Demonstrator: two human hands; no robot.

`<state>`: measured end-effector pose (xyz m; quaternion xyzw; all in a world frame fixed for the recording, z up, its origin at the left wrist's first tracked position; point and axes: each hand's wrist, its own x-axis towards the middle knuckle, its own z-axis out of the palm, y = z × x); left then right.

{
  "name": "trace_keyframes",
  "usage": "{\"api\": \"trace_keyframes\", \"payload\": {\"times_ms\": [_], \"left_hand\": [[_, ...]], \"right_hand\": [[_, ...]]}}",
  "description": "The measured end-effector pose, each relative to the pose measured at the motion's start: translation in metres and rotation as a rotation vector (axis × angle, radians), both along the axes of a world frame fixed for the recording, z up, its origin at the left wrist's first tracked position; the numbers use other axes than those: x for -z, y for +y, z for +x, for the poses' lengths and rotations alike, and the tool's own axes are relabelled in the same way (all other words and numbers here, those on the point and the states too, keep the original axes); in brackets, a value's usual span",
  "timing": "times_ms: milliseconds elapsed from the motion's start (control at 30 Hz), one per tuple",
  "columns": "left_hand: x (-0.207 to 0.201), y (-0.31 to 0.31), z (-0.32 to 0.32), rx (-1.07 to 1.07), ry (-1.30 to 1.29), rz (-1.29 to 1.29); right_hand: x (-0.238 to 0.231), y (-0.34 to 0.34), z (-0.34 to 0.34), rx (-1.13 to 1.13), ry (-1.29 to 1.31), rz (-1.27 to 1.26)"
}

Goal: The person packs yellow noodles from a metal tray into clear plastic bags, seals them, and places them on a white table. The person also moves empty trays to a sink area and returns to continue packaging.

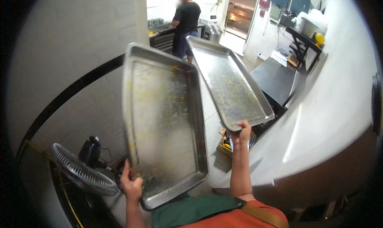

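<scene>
My left hand [132,184] grips the lower left edge of a large metal sheet pan [161,112], its thumb over the rim. That pan is held up, tilted on end, its inside facing me. Yellowish smears mark its surface, and dark green bits gather in the lower left corner by my thumb. A second sheet pan [229,82], also tilted up and angled to the right, has its near end in my right hand [241,133]. Yellow-green residue spots its inside. The fingers behind both pans are mostly hidden.
A fan [83,170] stands low at the left by the wall. Past the pans, a person [186,22] in dark clothes works at a counter. On the right are a dark metal table [273,78] and a loaded wall shelf [305,38]. A cardboard box [224,148] sits below the right pan.
</scene>
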<state>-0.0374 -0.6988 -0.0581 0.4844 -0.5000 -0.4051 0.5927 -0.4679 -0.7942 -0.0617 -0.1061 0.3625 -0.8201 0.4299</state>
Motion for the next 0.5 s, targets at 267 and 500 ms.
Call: {"api": "trace_keyframes", "payload": {"times_ms": [267, 500], "left_hand": [[0.1, -0.294, -0.055, 0.335, -0.036, 0.006], [0.143, -0.548, -0.066, 0.661, 0.204, 0.279]], "right_hand": [[0.0, -0.079, 0.001, 0.19, -0.007, -0.096], [0.026, -0.141, 0.031, 0.603, 0.091, 0.011]]}}
